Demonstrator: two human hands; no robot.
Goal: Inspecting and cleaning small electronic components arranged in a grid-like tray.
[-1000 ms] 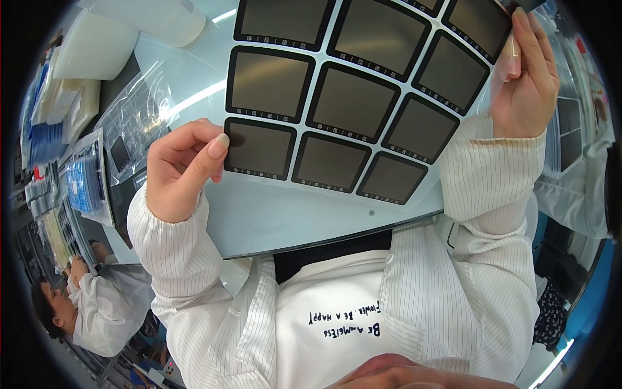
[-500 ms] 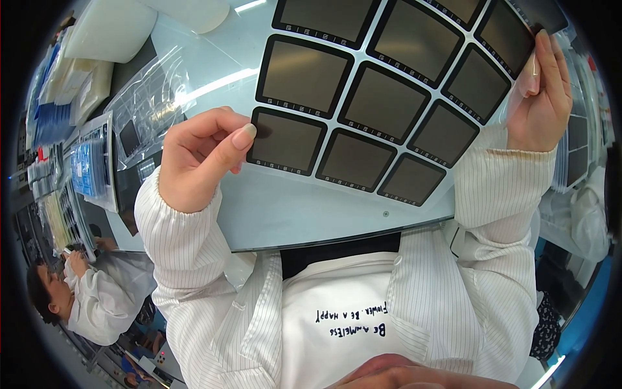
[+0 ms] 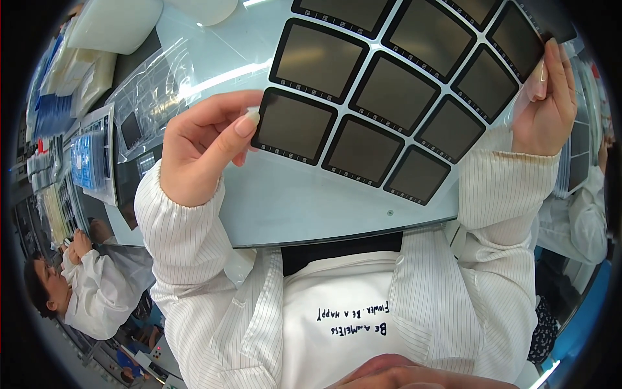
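Observation:
A clear sheet (image 3: 395,94) carries several dark grey rectangular panels with black borders and a row of tiny icons along one edge of each. It is held tilted above the glass-topped table. My left hand (image 3: 197,146) pinches its left edge between thumb and bent fingers, next to the nearest left panel. At the far right, my right hand (image 3: 544,107) grips the opposite edge, with the fingers pointing up and the thumb partly hidden behind the film. The upper part of the sheet runs out of the picture.
Clear plastic film (image 3: 155,97) lies on the table at the left. Beyond it are stacked sheets (image 3: 97,84) and a blue packet (image 3: 89,159). White rolls (image 3: 116,24) stand at the back left. A co-worker (image 3: 97,292) in white sits at the lower left.
The sheet has shifted a little to the right, its left edge rising slightly. Both hands keep their grip on it. The co-worker at the left has moved a little.

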